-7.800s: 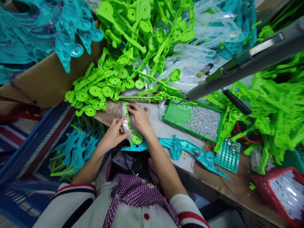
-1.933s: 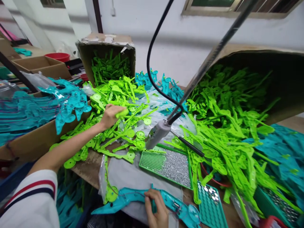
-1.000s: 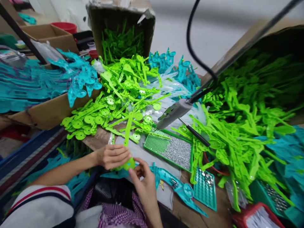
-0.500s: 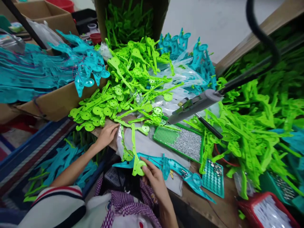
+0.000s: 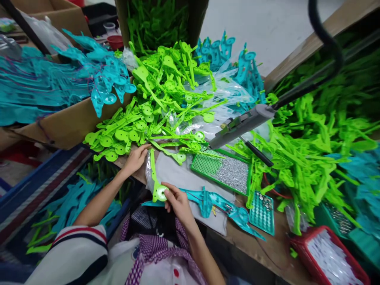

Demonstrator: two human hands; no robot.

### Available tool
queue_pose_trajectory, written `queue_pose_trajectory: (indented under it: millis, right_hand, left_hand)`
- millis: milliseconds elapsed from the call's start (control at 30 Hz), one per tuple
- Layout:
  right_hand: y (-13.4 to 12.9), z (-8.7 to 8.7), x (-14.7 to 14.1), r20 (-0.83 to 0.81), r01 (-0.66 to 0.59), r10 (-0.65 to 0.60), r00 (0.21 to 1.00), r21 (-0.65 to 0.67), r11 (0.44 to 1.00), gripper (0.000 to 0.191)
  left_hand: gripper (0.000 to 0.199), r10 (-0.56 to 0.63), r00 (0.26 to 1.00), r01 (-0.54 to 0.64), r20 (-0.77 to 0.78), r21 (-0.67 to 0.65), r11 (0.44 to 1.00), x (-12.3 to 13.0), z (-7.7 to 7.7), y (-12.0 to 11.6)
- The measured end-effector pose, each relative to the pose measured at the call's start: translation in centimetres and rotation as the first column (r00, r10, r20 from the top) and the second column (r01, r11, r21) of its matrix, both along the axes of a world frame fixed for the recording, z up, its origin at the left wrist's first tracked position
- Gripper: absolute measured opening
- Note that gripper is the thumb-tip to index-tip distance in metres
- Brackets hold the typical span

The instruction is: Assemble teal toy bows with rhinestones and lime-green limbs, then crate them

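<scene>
My right hand [image 5: 178,205] pinches a lime-green plastic arm with a round disc end [image 5: 160,193]. The arm's long stem points away from me, its disc between thumb and fingers. My left hand [image 5: 137,159] rests at the table's left edge, fingers together and tips beside a clear plastic bag [image 5: 148,170]. What those fingertips hold, if anything, is hidden. Across a pale cloth [image 5: 172,170], below and right of the green arm, lies a long turquoise plastic piece [image 5: 218,201]. Another green arm [image 5: 170,153] lies just beyond the cloth's middle.
A grey electric screwdriver [image 5: 240,124] hangs over a green tray [image 5: 245,192] of small metal screws. A teal tray [image 5: 261,213] holds shiny metal pieces. Green parts [image 5: 166,83] are heaped behind, more [image 5: 305,158] at right. Turquoise parts [image 5: 109,85] fill a carton at left.
My right hand has moved left with the green arm, bringing it off the turquoise piece and against the clear bag. My left hand has stayed almost in place.
</scene>
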State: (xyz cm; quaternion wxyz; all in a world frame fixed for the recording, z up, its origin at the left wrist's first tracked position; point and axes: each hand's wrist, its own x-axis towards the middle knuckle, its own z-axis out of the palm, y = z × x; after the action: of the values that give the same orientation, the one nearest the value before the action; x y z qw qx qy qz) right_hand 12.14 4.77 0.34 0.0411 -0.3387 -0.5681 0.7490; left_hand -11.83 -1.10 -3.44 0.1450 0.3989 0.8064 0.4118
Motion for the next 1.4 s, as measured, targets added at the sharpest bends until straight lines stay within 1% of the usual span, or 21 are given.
queue_pose_trajectory:
  millis: [67,167,333,467,533,733,800,867,900,933,967,1000,1067,1100,1133,1167,1200,1267,1333,1400]
  right_hand:
    - [-0.1,-0.3,-0.3,0.006,-0.004,0.004,1.0,0.02,1.0,0.058]
    - [-0.3,-0.5,-0.5,0.023,-0.005,0.004,1.0,0.036,0.999,0.057]
    - [-0.5,-0.3,-0.5,-0.012,-0.007,0.008,1.0,0.042,0.999,0.053]
    - [-0.4,-0.2,-0.8,0.031,-0.036,0.035,0.999,0.064,0.997,0.049]
    - [-0.4,-0.3,-0.9,0.048,-0.039,0.035,0.998,0.073,0.997,0.048]
    - [-0.5,-0.5,-1.0,0.06,0.002,-0.007,0.998,0.08,0.997,0.05]
    - [-0.3,-0.3,-1.1,0.084,-0.018,0.008,0.996,0.124,0.992,0.047]
    - [0.0,0.0,-1.1,0.132,-0.07,0.044,0.99,0.203,0.977,0.043]
    - [0.2,0.2,-1.0,0.159,-0.111,0.071,0.985,0.261,0.959,0.041]
    - [0.3,0.5,-1.0,0.183,-0.159,0.102,0.978,0.332,0.93,0.039]
    - [0.4,0.8,-0.9,0.207,-0.21,0.133,0.969,0.417,0.884,0.037]
    - [0.6,1.2,-0.9,0.233,-0.256,0.155,0.96,0.509,0.822,0.036]
    - [0.8,2.0,-0.9,0.289,-0.312,0.149,0.946,0.679,0.664,0.034]
    - [1.0,2.5,-1.1,0.304,-0.321,0.13,0.944,0.743,0.587,0.035]
    - [1.1,2.9,-1.2,0.306,-0.322,0.118,0.945,0.79,0.523,0.036]
    - [1.2,3.3,-1.4,0.297,-0.32,0.125,0.947,0.822,0.472,0.037]
    - [1.3,3.5,-1.6,0.28,-0.32,0.157,0.947,0.843,0.433,0.038]
    - [1.1,3.3,-1.6,0.242,-0.338,0.28,0.929,0.862,0.377,0.037]
    - [0.7,2.2,-1.1,0.22,-0.352,0.378,0.899,0.877,0.327,0.035]
    - [0.3,0.6,-0.3,0.208,-0.335,0.404,0.891,0.901,0.277,0.035]
  left_hand:
    - [0.039,0.03,0.999,-0.03,0.038,0.007,1.0,0.0,0.0,-0.2]
    - [0.042,0.022,0.995,-0.024,0.095,0.017,1.0,0.0,0.0,-0.2]
    - [0.045,0.025,0.989,-0.034,0.146,0.062,0.997,-0.2,-0.4,-0.4]
    - [0.043,0.024,0.985,-0.039,0.173,0.082,0.996,-0.5,-0.9,-0.5]
    - [0.042,0.011,0.989,-0.023,0.148,0.081,0.996,-0.5,-0.9,-0.5]
    - [0.032,-0.027,0.999,0.027,-0.047,0.014,1.0,-0.3,-0.1,-0.3]
    - [0.031,-0.034,0.996,0.036,-0.087,0.015,0.999,-0.3,0.2,-0.2]
    - [0.03,-0.042,0.992,0.043,-0.118,0.008,0.999,-0.3,0.3,-0.1]
    - [0.03,-0.045,0.991,0.045,-0.128,-0.002,0.999,-0.3,0.4,0.0]
    - [0.03,-0.048,0.99,0.047,-0.133,-0.015,0.999,-0.4,0.4,0.0]
    - [0.03,-0.051,0.989,0.047,-0.136,-0.027,0.999,-0.4,0.4,0.1]
    - [0.03,-0.052,0.989,0.048,-0.14,-0.038,0.998,-0.4,0.4,0.1]
    - [0.031,-0.057,0.986,0.049,-0.156,-0.055,0.997,-0.3,0.4,0.1]
    - [0.031,-0.06,0.984,0.05,-0.167,-0.06,0.997,-0.3,0.4,0.1]
    - [0.031,-0.061,0.982,0.05,-0.18,-0.065,0.997,-0.2,0.5,0.1]
    - [0.031,-0.059,0.98,0.047,-0.192,-0.068,0.997,-0.1,0.5,0.0]
    - [0.031,-0.055,0.978,0.041,-0.203,-0.07,0.997,0.0,0.5,0.0]
    - [0.032,-0.046,0.974,0.03,-0.221,-0.073,0.997,0.1,0.4,0.0]
    - [0.032,-0.043,0.972,0.026,-0.23,-0.076,0.997,0.3,0.3,0.0]
    - [0.032,-0.044,0.97,0.026,-0.239,-0.076,0.997,0.3,0.1,0.1]
